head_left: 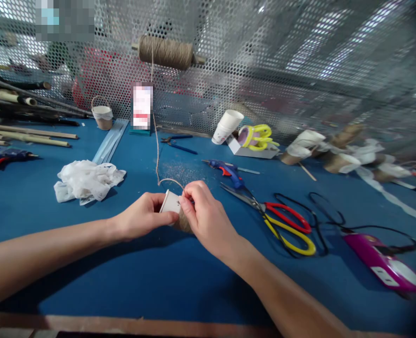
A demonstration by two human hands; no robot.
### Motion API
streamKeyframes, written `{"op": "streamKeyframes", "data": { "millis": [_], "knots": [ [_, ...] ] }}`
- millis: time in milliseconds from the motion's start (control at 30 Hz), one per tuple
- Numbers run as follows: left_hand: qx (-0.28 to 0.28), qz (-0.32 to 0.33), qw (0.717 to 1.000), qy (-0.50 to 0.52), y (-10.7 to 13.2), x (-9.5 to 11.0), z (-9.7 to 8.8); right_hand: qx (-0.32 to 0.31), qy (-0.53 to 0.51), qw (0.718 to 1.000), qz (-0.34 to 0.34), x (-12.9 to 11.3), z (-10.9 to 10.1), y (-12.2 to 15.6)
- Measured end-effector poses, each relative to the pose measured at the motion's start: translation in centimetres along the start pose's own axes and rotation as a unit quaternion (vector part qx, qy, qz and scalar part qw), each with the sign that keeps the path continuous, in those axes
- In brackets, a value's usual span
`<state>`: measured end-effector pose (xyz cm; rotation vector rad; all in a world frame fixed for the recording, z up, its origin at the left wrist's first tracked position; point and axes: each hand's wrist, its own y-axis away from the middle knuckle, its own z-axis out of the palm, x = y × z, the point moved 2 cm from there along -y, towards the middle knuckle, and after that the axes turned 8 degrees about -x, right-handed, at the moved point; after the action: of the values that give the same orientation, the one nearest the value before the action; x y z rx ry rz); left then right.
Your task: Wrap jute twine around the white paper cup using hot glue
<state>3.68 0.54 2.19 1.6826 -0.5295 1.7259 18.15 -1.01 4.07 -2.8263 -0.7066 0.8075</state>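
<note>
A white paper cup [171, 202], tilted on its side, is partly wrapped in brown twine at its lower end. My left hand [142, 217] grips the cup near its rim, thumb along the near side. At the wrapped part, my right hand [204, 211] pinches the twine [157, 155] against the cup. That strand runs up from my fingers to a large twine spool [165, 51] on a rod at the perforated metal panel. My right fingers hide part of the winding.
Scissors [288, 220], a blue glue gun [225, 171] and a magenta power strip [380, 258] lie to the right. Crumpled white material [88, 180] sits left, with sticks [28, 134] beyond. Blue-handled pliers [180, 143], stacked cups [227, 126] and a small handled basket [103, 116] are farther back.
</note>
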Motion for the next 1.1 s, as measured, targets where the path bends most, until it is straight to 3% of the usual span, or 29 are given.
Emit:
{"op": "streamKeyframes", "data": {
  "millis": [267, 400, 533, 633, 733, 867, 967, 1100],
  "knots": [
    [-0.028, -0.012, 0.998, -0.046, 0.0, 0.7, 0.2, -0.052, -0.115, 0.992, -0.009, 0.3, -1.5, -2.0],
    [-0.063, 0.005, 0.998, -0.009, 0.1, 0.4, 0.4, -0.105, -0.191, 0.976, -0.005, 0.0, -2.1, -4.2],
    [-0.114, 0.019, 0.993, 0.032, 0.3, -0.5, 0.7, -0.203, -0.233, 0.951, -0.002, -0.7, -0.8, -6.1],
    [-0.113, 0.038, 0.992, 0.045, 0.4, -1.0, 0.8, -0.258, -0.234, 0.937, 0.03, -0.3, 0.6, -6.8],
    [-0.114, 0.047, 0.991, 0.057, 0.5, -1.1, 0.7, -0.224, -0.21, 0.948, 0.087, 1.9, 0.5, -6.9],
    [-0.09, 0.042, 0.994, 0.053, 0.5, -0.9, 0.1, -0.103, -0.13, 0.966, 0.197, 7.5, -3.3, -6.1],
    [-0.062, 0.048, 0.997, 0.009, 0.4, -1.0, -0.4, -0.041, -0.074, 0.957, 0.278, 12.0, -6.2, -5.2],
    [-0.023, 0.071, 0.994, -0.084, 0.1, -1.3, -0.8, -0.039, -0.055, 0.93, 0.36, 15.7, -6.7, -4.1]
  ]
}}
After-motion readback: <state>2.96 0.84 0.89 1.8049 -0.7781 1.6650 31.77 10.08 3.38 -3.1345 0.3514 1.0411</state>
